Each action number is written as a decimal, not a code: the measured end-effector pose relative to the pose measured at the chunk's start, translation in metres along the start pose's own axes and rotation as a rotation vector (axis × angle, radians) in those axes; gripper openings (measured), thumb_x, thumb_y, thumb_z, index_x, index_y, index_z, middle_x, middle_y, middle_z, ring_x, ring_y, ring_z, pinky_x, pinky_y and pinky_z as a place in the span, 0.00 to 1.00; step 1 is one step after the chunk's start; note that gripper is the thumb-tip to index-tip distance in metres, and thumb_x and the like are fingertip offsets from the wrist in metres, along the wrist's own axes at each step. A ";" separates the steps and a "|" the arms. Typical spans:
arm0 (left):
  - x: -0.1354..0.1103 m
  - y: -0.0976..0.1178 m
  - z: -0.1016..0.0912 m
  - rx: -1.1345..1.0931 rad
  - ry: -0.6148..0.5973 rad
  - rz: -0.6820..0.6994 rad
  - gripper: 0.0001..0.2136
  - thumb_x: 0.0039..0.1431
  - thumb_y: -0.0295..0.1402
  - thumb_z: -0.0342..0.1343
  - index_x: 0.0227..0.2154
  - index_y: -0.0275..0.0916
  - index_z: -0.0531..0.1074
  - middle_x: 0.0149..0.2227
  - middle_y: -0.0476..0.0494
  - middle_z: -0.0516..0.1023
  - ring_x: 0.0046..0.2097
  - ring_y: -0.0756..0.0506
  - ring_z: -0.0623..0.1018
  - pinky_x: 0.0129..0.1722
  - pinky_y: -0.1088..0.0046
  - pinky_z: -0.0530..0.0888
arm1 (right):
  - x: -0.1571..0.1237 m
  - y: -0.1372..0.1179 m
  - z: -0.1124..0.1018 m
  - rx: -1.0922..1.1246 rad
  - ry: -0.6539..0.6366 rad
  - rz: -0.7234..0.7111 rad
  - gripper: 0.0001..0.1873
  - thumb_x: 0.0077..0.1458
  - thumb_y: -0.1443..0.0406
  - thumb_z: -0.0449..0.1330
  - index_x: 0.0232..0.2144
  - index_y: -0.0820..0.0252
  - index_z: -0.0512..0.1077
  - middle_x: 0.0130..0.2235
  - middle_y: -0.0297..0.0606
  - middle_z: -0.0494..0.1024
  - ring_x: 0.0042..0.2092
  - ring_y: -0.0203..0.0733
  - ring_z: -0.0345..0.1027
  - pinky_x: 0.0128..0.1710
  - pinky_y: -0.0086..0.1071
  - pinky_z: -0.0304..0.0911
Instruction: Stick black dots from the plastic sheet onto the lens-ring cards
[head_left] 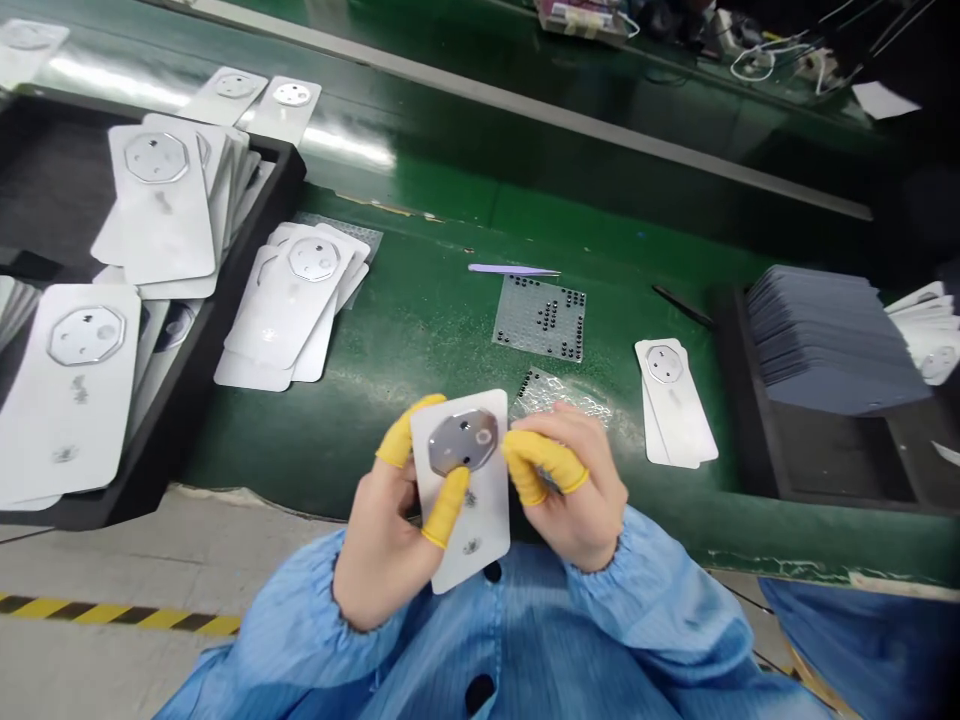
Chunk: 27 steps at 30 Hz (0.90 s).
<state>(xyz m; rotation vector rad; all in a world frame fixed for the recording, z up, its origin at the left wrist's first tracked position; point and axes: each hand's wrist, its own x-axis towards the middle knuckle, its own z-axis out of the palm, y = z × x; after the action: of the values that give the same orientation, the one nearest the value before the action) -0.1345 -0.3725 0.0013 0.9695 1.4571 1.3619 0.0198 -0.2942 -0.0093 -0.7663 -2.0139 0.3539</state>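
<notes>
As left hand (390,530) holds panel (485,505), right (576,490) possibly touches.

Our yellow finger covers (555,460) and blue sleeves (660,590) at a green table (420,300).
Our panel (487,515) is white with a grey octagon (463,440); the tweezers (514,269) are purple, the trays (180,420) black, the stacked sheets (825,330) blue-grey. We see floor tape (120,612) with yellow and black stripes.

One head-worn camera looks forward and steeply down from above and behind the person's hands (581,490), near enough that they stand large just below mid-view, with a blue garment (510,620) beneath them; the wide view takes in the counter (420,310) on both sides, a slanting rail (525,106) beyond the hands, and floor (247,560) to their near left
</notes>
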 end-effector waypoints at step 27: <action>0.000 0.002 0.003 0.020 -0.251 0.094 0.12 0.52 0.22 0.59 0.38 0.43 0.75 0.29 0.49 0.80 0.26 0.49 0.77 0.27 0.79 0.76 | -0.007 0.003 -0.016 0.172 -0.300 -0.110 0.18 0.60 0.66 0.52 0.53 0.62 0.67 0.58 0.53 0.67 0.60 0.55 0.62 0.51 0.55 0.68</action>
<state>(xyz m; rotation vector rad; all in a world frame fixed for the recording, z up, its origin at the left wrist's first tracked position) -0.1315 -0.3717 0.0035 1.1891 1.2517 1.2432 0.0369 -0.2976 -0.0068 -0.5161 -2.2588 0.5990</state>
